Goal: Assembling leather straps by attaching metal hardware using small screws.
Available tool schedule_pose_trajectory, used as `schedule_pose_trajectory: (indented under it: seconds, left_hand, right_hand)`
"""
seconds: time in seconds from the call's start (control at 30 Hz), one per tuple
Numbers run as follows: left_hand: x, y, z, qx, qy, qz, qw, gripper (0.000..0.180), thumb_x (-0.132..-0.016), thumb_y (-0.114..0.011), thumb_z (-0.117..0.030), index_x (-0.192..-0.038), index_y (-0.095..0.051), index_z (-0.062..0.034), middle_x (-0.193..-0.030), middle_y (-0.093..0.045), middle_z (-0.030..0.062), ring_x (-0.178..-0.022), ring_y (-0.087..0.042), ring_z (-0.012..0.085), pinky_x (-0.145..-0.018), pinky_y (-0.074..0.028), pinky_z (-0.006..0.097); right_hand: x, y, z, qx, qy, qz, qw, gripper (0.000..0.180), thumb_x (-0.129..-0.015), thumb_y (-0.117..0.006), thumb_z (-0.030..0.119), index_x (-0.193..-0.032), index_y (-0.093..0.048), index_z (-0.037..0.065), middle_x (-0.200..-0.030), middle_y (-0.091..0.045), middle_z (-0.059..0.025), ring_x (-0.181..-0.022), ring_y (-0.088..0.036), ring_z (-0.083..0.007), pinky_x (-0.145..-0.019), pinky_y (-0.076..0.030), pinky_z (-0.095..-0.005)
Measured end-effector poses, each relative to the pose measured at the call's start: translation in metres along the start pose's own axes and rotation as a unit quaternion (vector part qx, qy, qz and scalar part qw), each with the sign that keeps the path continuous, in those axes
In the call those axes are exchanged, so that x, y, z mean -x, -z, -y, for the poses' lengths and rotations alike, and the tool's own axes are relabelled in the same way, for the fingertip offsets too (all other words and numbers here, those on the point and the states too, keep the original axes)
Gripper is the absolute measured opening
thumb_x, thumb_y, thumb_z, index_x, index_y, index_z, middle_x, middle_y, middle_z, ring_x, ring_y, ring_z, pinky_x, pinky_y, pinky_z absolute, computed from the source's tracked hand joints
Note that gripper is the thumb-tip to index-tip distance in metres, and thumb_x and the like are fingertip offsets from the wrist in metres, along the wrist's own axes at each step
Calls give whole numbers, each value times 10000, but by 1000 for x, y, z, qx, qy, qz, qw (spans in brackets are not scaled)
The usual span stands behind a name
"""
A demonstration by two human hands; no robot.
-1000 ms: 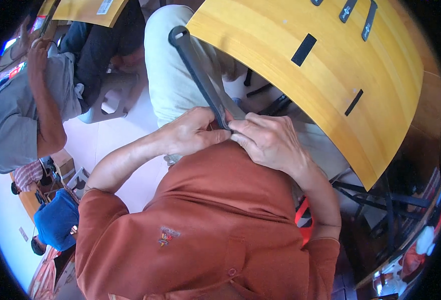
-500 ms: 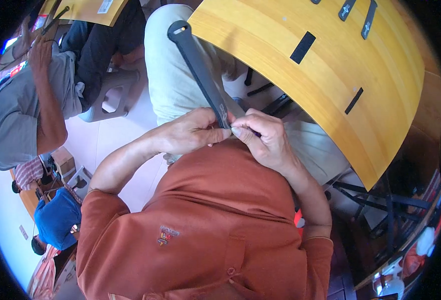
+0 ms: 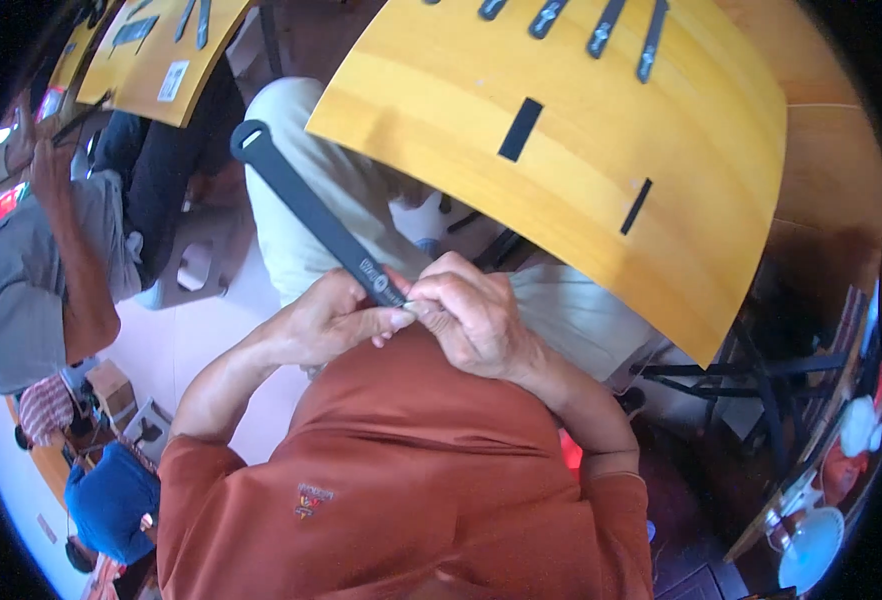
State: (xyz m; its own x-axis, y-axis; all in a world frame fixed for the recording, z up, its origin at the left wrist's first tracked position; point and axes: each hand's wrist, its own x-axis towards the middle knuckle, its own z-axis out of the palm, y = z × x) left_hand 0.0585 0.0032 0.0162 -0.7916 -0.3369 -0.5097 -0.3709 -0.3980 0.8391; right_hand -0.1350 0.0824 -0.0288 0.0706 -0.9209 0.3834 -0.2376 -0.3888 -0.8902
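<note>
My left hand [image 3: 326,322] is closed on the lower end of a long black strap [image 3: 311,208], thumb and fingers pinching it just above my lap. White markings show near that end. The strap slants up to the left, and its far end is rounded with a slot through it. Fingers bent, my right hand [image 3: 473,318] pinches the strap's near tip right beside the left thumb. The fingers cover the very tip, so its shape is hidden.
A yellow wooden table [image 3: 581,215] stands ahead to the right. On it lie a black rectangular strip [image 3: 520,129], a narrower black strip [image 3: 636,207] and a row of black straps [image 3: 606,28]. At left, a person in grey [image 3: 21,290] sits by another table [image 3: 151,65].
The view has shifted, showing more straps on the table. The strap is tilted further left, and its marked face has turned more into view. Both hands still pinch its lower end.
</note>
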Motion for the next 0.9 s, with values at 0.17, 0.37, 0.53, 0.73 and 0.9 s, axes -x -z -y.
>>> schedule_pose_trajectory:
  seconds: [0.17, 0.37, 0.53, 0.73, 0.9]
  left_hand:
    - [7, 0, -17, 0, 23, -3, 1000, 220, -972, -601, -159, -1124, -582, -1, -877, -581, -1, -754, -531, 66, -658, -467, 239]
    - [7, -10, -27, -25, 11, -21, 999, 200, -979, -578, -109, -1142, -588, 7, -898, -600, -6, -796, -522, 59, -699, -461, 244]
    - [5, -11, -19, -76, 5, -46, 996, 210, -993, -554, -123, -1159, -591, 2, -892, -607, -11, -816, -528, 56, -714, -466, 246]
    - [6, -12, -22, -76, 86, -7, 993, 202, -980, -569, -124, -1136, -607, -1, -938, -639, 22, -875, -571, 108, -800, -483, 277]
    - [13, -22, 2, -127, -35, 28, 991, 179, -976, -547, -82, -1121, -620, -5, -986, -641, 40, -946, -570, 125, -868, -469, 286]
  right_hand:
    - [-13, 5, 11, 55, 103, -46, 992, 164, -776, -676, -53, -907, -594, -2, -762, -597, -101, -563, -606, -220, -460, -468, -321]
    - [-8, 4, 10, 97, 125, -69, 985, 266, -684, -653, -108, -921, -595, -4, -763, -591, -99, -565, -613, -213, -461, -475, -324]
    - [-12, 4, 8, 28, 56, -44, 997, 199, -738, -701, -47, -909, -611, 1, -798, -585, -98, -610, -618, -237, -506, -485, -331]
    - [-4, 11, 13, 50, 86, -39, 994, 113, -817, -691, -2, -895, -609, 1, -814, -573, -116, -658, -623, -241, -552, -484, -325]
    - [-29, 86, 10, -58, -127, -296, 945, 108, -907, -638, 117, -933, -589, 24, -881, -594, -125, -721, -593, -222, -611, -484, -300]
